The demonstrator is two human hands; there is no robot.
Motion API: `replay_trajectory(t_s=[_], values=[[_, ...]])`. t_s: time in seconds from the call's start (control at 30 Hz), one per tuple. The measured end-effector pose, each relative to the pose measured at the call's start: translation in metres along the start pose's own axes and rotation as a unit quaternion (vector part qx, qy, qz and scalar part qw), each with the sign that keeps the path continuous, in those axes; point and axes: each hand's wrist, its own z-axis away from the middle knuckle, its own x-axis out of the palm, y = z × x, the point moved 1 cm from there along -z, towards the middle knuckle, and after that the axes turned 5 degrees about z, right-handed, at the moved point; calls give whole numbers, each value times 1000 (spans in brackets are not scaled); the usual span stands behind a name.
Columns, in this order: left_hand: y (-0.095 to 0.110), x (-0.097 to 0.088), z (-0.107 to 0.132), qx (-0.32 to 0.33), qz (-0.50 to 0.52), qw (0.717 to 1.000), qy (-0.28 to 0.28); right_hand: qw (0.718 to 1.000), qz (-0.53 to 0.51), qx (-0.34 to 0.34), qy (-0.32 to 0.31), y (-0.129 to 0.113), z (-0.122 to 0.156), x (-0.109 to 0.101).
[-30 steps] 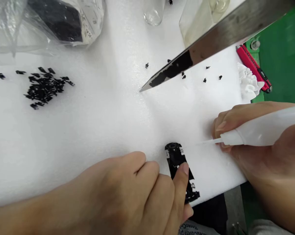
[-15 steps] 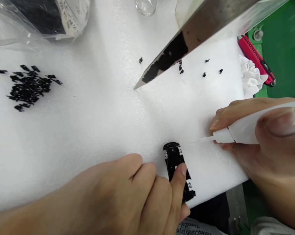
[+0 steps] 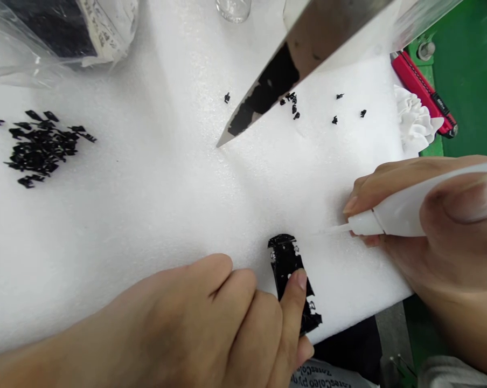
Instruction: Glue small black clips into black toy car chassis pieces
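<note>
My left hand (image 3: pixel 227 318) holds a narrow black plastic plate (image 3: pixel 286 261), shaped like a toy car chassis, at the foam's near edge. One finger lies along its face, and small clear bits show at its side notches. To the right, my right hand (image 3: pixel 449 237) is wrapped around a white squeeze bottle (image 3: pixel 405 210) with a long thin nozzle. The nozzle points left towards the plate's far end; its fine tip is faint against the white, so whether it touches the plate is unclear. Beyond them, a shiny pointed metal blade (image 3: pixel 268 89) slants down to the left.
White foam (image 3: pixel 166 188) covers the work surface. A pile of tiny black parts (image 3: pixel 43 148) lies left, and several loose ones (image 3: pixel 294 108) sit behind the blade. Around are a clear plastic bag (image 3: pixel 118 32), a glass vessel (image 3: pixel 233 8), crumpled white tissue (image 3: pixel 413 118) and a red cutter (image 3: pixel 421 86).
The view has shifted slightly, so the blade, pile and loose parts appear a little further left. Both hands keep their grips, with the bottle and plate almost where they were.
</note>
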Motion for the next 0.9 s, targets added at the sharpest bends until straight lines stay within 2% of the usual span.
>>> replay_trajectory(t_s=[0.2, 0.33, 0.5, 0.57, 0.63, 0.73, 0.9], values=[[1, 1, -1, -6, -8, 1000, 16, 999, 46, -11, -15, 1, -1, -3], [3, 0, -5, 1, -23, 999, 28, 992, 104, -45, -61, 8, 0, -14], [1, 4, -7, 4, -30, 999, 36, 987, 113, -52, -101, 16, -1, -22], [1, 5, -8, 4, -27, 999, 32, 989, 94, -63, -94, 15, -2, -20], [1, 5, -7, 4, -27, 999, 30, 993, 83, -67, -58, 14, -1, -17], [2, 2, -7, 3, -29, 999, 36, 990, 115, -68, -40, 12, 1, -13], [1, 0, -8, 6, -16, 999, 38, 983, 152, -74, -65, 16, 3, -19]])
